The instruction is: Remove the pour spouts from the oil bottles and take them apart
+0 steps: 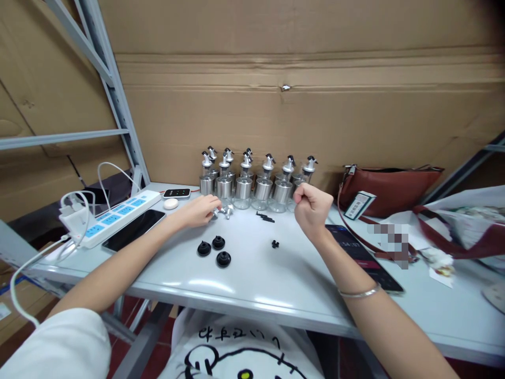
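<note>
My left hand [203, 209] reaches low over the table, its fingers closed together at a small group of silver spout pieces [228, 211] and covering some of them. My right hand [313, 208] is raised in a fist in front of the bottles; whatever may be inside it is hidden. Several glass bottles with steel sleeves [263, 187] and black-tipped pourers stand in rows at the back. Nearer to me lie three round black caps [223, 258]. Thin black sticks [265, 217] and a cluster of tiny black parts [275, 244] lie between my hands.
At left are a white power strip [118, 218], a dark phone [134, 230], a small black-faced device [177, 193] and a round white object [171, 203]. At right are a tablet showing a timer [366, 260], a brown bag [390, 192] and plastic wrapping. Cardboard [236, 116] backs the table.
</note>
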Demonstrator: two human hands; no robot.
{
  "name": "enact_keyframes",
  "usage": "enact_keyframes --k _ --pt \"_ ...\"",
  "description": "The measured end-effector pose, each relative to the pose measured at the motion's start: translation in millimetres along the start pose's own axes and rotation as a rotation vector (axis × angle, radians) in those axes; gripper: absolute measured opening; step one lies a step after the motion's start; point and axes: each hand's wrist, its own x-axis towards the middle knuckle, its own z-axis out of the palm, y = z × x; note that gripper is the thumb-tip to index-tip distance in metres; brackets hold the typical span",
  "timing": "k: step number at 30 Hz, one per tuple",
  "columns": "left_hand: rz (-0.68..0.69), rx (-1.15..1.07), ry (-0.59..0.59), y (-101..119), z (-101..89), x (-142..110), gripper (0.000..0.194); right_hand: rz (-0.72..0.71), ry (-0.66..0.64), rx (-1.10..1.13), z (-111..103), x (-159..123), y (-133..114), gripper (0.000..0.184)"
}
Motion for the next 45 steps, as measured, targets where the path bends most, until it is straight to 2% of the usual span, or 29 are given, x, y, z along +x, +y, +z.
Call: enact_keyframes --k 4,9,12,14,18,22,25,27,32,37,39,41,43,45 --pt "-0.002 0.04 -0.061 -1.8 -1.1 -0.5 0.026 -0.053 0.017 0.102 0.0 0.4 1.0 0.014" --pt "0.033 0.134 -0.082 -6.1 -0.3 0.2 0.019 -0.142 -0.078 0.115 4.9 -2.7 -0.9 0.015" --pt "0.06 0.109 -0.018 -6.1 -1.6 -0.1 0.016 -0.171 -0.125 0.113 7.3 -4.4 -2.5 0.016" --pt "0.08 0.049 0.106 -2.4 -2.8 -0.5 0.014 -0.168 -0.136 0.112 7.6 -4.8 -2.9 0.016" --pt "0.079 -0.152 0.438 16.8 -1.1 0.4 0.017 -0.148 -0.156 0.125 8.4 -6.0 -2.7 0.016" --pt "0.024 -0.482 0.58 41.7 6.7 3.9 0.021 -0.26 -0.311 0.138 14.5 -11.0 -8.4 0.018" --pt "0.039 -0.657 0.606 55.0 10.8 5.8 0.022 -0.353 -0.441 0.138 20.5 -17.4 -18.9 0.02" --pt "0.047 -0.757 0.603 61.7 10.3 6.0 0.023 -0.388 -0.476 0.103 23.7 -21.9 -26.8 0.022" --pt "-0.063 -1.035 0.595 75.2 1.9 5.3 0.025 -0.463 -0.442 -0.064 27.9 -29.2 -39.2 0.013" --pt "-0.141 -1.242 0.565 80.5 -2.3 6.8 0.031 -0.559 -0.41 -0.167 30.5 -30.6 -38.4 0.023" --pt "-0.145 -1.222 0.541 79.5 -1.9 6.5 0.03 -0.567 -0.407 -0.189 31.6 -30.9 -37.4 0.026" --pt "-0.113 -1.08 0.533 77.2 -1.5 4.7 0.022 -0.538 -0.409 -0.169 32.2 -31.1 -36.6 0.027" --pt "-0.005 -0.819 0.535 74.6 -1.9 2.1 0.02 -0.491 -0.407 -0.123 32.0 -30.7 -35.8 0.028" --pt "0.16 -0.524 0.541 72.9 -3.2 -0.3 0.022 -0.445 -0.398 -0.078 30.9 -29.7 -34.8 0.028"
